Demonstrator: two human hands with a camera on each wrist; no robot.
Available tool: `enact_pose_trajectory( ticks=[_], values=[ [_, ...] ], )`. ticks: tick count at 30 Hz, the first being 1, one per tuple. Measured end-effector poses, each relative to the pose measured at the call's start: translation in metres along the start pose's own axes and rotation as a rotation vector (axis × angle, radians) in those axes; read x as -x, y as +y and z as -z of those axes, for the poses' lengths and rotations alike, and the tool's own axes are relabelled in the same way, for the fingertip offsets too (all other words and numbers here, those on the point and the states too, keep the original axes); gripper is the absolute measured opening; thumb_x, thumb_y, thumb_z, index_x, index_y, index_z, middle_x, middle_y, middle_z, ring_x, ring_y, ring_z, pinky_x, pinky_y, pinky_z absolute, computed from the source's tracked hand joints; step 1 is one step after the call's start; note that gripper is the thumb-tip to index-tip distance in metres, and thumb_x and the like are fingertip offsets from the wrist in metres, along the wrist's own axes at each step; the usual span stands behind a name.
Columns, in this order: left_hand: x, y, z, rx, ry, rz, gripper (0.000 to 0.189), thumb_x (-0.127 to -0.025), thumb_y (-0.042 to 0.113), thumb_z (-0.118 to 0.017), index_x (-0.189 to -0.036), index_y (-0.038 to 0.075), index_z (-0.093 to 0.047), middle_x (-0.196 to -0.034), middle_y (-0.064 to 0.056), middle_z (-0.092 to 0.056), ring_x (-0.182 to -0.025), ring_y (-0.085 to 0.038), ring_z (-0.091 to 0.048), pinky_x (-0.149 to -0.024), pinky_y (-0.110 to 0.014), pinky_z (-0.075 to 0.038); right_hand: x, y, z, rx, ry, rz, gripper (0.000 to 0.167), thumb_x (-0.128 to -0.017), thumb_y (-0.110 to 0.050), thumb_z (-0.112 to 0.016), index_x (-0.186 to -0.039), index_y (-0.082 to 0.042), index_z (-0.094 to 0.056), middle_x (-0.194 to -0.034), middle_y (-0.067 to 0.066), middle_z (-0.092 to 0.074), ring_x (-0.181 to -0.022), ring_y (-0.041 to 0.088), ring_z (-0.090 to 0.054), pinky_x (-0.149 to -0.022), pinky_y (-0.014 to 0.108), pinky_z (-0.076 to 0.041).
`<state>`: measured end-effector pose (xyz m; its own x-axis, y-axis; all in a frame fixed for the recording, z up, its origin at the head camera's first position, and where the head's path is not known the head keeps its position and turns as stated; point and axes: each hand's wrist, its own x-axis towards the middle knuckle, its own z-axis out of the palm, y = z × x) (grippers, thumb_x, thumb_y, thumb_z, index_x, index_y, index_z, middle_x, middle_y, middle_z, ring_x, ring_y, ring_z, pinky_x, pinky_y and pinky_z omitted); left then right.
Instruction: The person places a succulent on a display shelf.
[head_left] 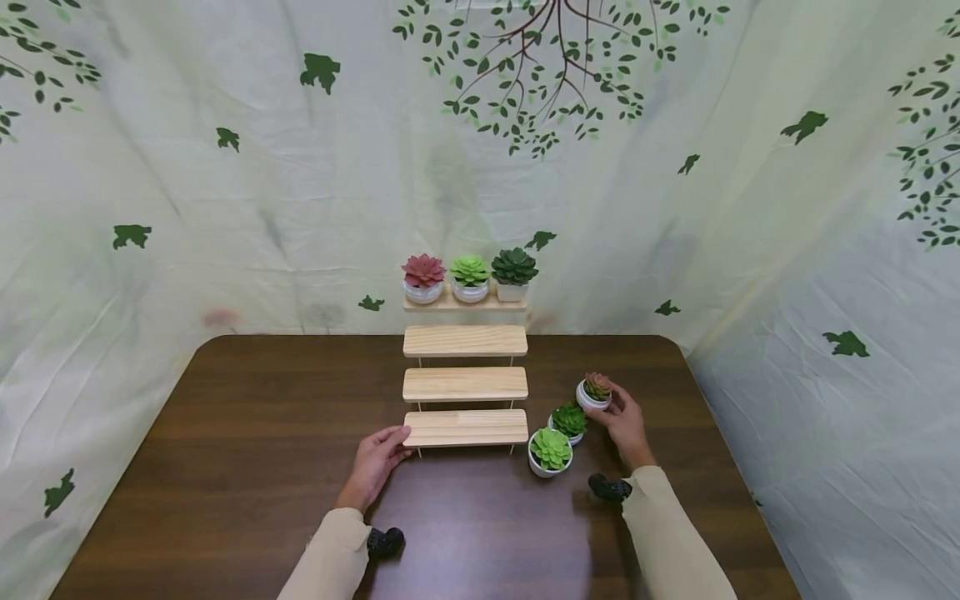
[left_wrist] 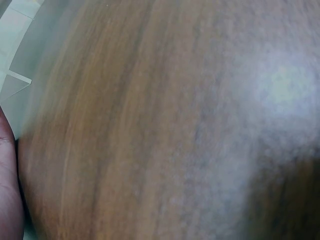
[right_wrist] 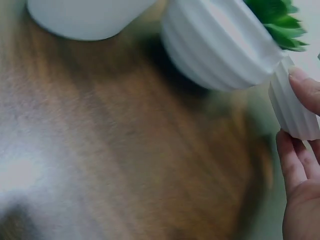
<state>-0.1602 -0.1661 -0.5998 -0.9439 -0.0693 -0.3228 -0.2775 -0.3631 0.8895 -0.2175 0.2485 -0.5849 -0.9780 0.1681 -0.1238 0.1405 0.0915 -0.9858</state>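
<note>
My right hand (head_left: 628, 425) holds a small potted succulent (head_left: 596, 390) with reddish-green leaves, thumb and fingers on its white pot. In the right wrist view the fingers (right_wrist: 292, 162) grip this ribbed pot (right_wrist: 295, 107) at the right edge. Close beside it on the table are a dark green succulent (head_left: 568, 421) and a light green succulent (head_left: 551, 450), both in white pots. At the left end of the lowest board of a tiered wooden stand (head_left: 465, 428), my left hand (head_left: 375, 462) pinches the board's edge. The left wrist view shows only a sliver of that hand.
The stand's top board (head_left: 465, 306) carries a red succulent (head_left: 423, 275), a bright green succulent (head_left: 470, 277) and a dark green succulent (head_left: 513, 271). Everything stands on a brown wooden table (head_left: 262, 450). Behind hangs a pale leaf-print cloth (head_left: 247, 192).
</note>
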Motion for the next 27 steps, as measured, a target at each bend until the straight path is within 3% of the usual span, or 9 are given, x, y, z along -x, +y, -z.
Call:
enact_pose_trajectory(
  ticks=[6,10,15,27],
  values=[
    [0.001,0.001,0.003,0.008,0.004,-0.002,0.009,-0.093,0.006,-0.062,-0.086,0.007,-0.068,-0.078,0.0,-0.066,-0.07,-0.01,-0.064,-0.068,-0.023,-0.054,-0.003,-0.013,0.001,-0.039,0.02,0.007,0.068,-0.082,0.011,-0.068,-0.142,0.004,-0.038,-0.143,0.023,-0.041,-0.125,0.03,-0.044,-0.077,0.009,-0.045],
    [0.003,0.002,0.002,0.002,0.004,0.007,0.006,-0.093,0.006,-0.063,-0.091,0.003,-0.068,-0.081,-0.001,-0.065,-0.072,-0.01,-0.063,-0.069,-0.024,-0.054,-0.001,-0.026,0.002,-0.024,0.005,0.027,0.066,-0.083,0.006,-0.069,-0.142,0.003,-0.039,-0.14,0.022,-0.043,-0.113,0.017,-0.052,-0.079,0.011,-0.047],
    [0.002,0.0,-0.001,-0.029,-0.014,0.002,0.01,-0.093,0.008,-0.063,-0.097,0.0,-0.067,-0.085,-0.001,-0.064,-0.075,-0.011,-0.062,-0.071,-0.024,-0.055,0.001,-0.041,0.005,-0.08,0.006,0.059,0.064,-0.083,0.007,-0.07,-0.139,0.004,-0.041,-0.135,0.02,-0.046,-0.103,0.003,-0.055,-0.08,0.013,-0.049],
    [0.001,-0.001,0.0,-0.005,0.012,-0.007,0.006,-0.093,0.007,-0.063,-0.092,0.002,-0.067,-0.083,-0.001,-0.065,-0.074,-0.011,-0.063,-0.07,-0.025,-0.055,0.002,-0.086,-0.013,-0.08,-0.125,0.109,0.064,-0.082,0.005,-0.072,-0.139,0.002,-0.043,-0.134,0.016,-0.047,-0.111,0.012,-0.054,-0.084,0.017,-0.05]
  ],
)
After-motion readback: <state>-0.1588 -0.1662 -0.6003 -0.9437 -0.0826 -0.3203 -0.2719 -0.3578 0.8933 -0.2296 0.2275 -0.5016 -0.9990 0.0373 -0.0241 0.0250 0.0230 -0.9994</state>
